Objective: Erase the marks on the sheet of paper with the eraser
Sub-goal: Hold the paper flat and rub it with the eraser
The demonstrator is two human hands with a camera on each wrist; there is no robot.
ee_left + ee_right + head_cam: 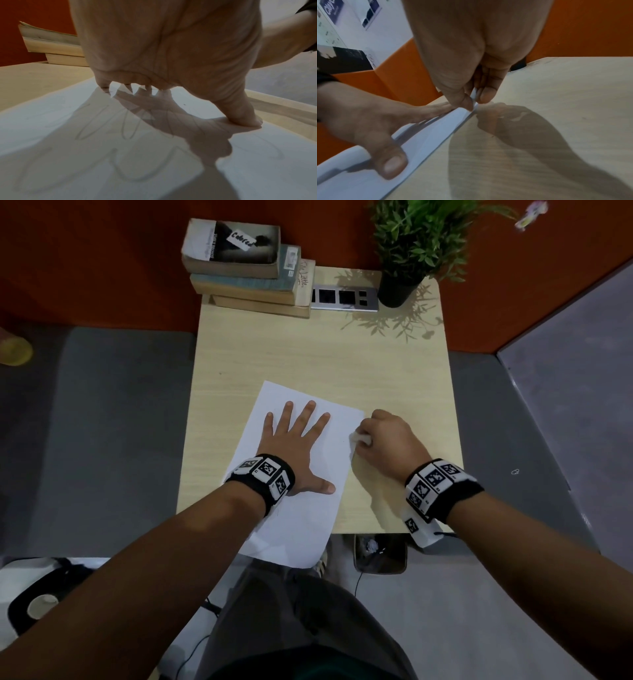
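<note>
Right hand point(387, 440): fingers curled, thumb and fingertip pinching a small white eraser point(359, 438) right at the right edge of the sheet of paper point(308, 525). In the right wrist view the eraser point(474, 94) shows only as a thin pale sliver between thumb and finger, tip down at the paper's edge point(453, 117).

Left hand point(294, 446): flat, fingers spread and straight, palm down on the upper half of the sheet, holding nothing, just pinning it to the table point(308, 354). Sheet lies skewed, near corner overhanging the front edge of the table.

Pencil loops point(120, 135) sit under and near-side of the left palm per the left wrist view; faint, mostly intact.

Step, as I read it: eraser in hand, at the sheet edge, rubbing barely begun. Most of the task looks left.

Next move needs: carry the eraser inward to the loops, short strokes, keep the sheet pinned. Left hand covers some marks, so it will likely have to shift.

Around: stack of books point(246, 268), potted plant point(411, 244), socket strip point(344, 297), all at the far edge, well apart. Nothing else in the way.
</note>
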